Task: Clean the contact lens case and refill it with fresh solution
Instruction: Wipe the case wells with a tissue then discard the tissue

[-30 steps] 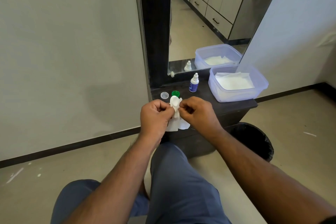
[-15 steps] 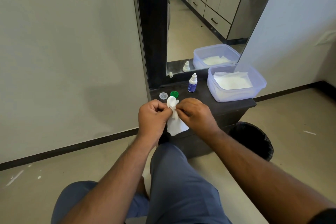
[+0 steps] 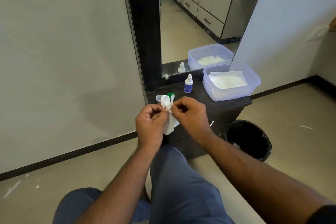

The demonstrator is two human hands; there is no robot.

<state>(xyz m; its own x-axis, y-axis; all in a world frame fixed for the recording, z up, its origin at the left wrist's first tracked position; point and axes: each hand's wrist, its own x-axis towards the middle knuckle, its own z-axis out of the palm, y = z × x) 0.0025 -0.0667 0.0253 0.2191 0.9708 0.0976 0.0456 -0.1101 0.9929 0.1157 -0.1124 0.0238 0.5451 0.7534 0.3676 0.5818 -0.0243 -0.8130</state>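
Note:
A white contact lens case (image 3: 165, 101) is held upright in front of the dark shelf (image 3: 218, 107), one round well showing on top. My left hand (image 3: 150, 123) pinches its lower part. My right hand (image 3: 190, 114) pinches a white tissue (image 3: 171, 125) against the case; the tissue hangs down between both hands. A green cap (image 3: 171, 94) and a clear cap (image 3: 158, 97) lie on the shelf just behind the case. A small white solution bottle (image 3: 188, 84) with a blue label stands upright further back.
A clear plastic tub (image 3: 234, 94) with white tissues sits on the shelf's right end. A mirror (image 3: 196, 16) stands behind the shelf. A black bin (image 3: 249, 140) with a liner stands on the floor to the right. My knees are below.
The case has turned so its round well shows more fully above my fingers. Both hands stay together, working the tissue on the case.

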